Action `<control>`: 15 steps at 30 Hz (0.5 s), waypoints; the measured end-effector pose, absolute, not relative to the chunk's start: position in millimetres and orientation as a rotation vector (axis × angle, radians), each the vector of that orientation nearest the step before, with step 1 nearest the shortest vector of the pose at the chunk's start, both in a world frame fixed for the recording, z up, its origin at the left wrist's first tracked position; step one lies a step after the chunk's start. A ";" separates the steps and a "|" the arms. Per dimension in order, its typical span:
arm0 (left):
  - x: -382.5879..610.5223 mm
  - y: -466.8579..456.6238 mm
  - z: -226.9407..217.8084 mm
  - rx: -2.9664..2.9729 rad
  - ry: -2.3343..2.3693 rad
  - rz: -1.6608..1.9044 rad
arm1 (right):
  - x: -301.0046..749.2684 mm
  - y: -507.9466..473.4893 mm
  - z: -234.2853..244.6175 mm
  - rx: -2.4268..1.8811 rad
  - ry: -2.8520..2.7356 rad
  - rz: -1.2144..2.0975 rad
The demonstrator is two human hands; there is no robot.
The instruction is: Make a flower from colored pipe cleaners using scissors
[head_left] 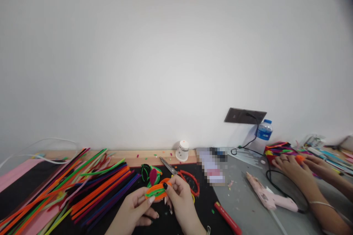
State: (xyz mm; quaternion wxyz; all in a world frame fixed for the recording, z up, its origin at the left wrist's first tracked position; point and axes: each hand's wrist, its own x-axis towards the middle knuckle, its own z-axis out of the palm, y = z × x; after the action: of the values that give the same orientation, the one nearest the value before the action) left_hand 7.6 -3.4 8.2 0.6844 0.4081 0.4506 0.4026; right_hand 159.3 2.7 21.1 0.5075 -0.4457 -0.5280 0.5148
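Observation:
Between my two hands is a small loop of orange and green pipe cleaners (157, 191), bent into an oval. My left hand (139, 205) pinches its left end between thumb and fingers. At its right end, my right hand (178, 194) grips it, the dark-nailed thumb lying on top. Just behind the loop lies a bent pipe-cleaner piece (153, 174) in black, green and dark red. Red-handled scissors (190, 181) rest beyond my right hand, blades pointing to the upper left. Bundles of orange and purple pipe cleaners (102, 191) lie left of my left hand.
A white paper cup (182, 151) stands near the wall. On the grey table lie a pink glue gun (270, 194) and a red tube-like object (227, 218). A water bottle (263, 136) stands below the socket (245, 116). A co-worker's hands (298, 169) handle something orange at right.

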 end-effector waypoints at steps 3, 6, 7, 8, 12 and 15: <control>7.6 -3.4 9.7 0.896 1.011 0.888 | 159.6 2.2 23.4 -1.081 -1.260 1.231; 7.2 -4.2 11.1 0.873 1.004 0.884 | 159.4 1.0 25.3 -1.086 -1.254 1.228; 7.0 -4.8 11.2 0.871 0.993 0.888 | 159.3 0.7 25.7 -1.089 -1.253 1.225; 7.0 -5.2 11.0 0.870 0.981 0.892 | 159.2 0.4 25.9 -1.093 -1.255 1.224; 7.8 -5.0 6.3 0.848 0.989 0.925 | 159.2 0.1 25.5 -1.113 -1.262 1.212; 8.0 -2.8 2.5 0.841 1.007 0.950 | 159.0 -0.3 24.3 -1.113 -1.276 1.210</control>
State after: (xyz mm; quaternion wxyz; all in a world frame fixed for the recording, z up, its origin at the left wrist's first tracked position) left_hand 8.0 -2.8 2.5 0.6894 0.3761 0.4503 0.4247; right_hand 159.0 -0.3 24.3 0.5058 -0.4616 -0.5288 0.5015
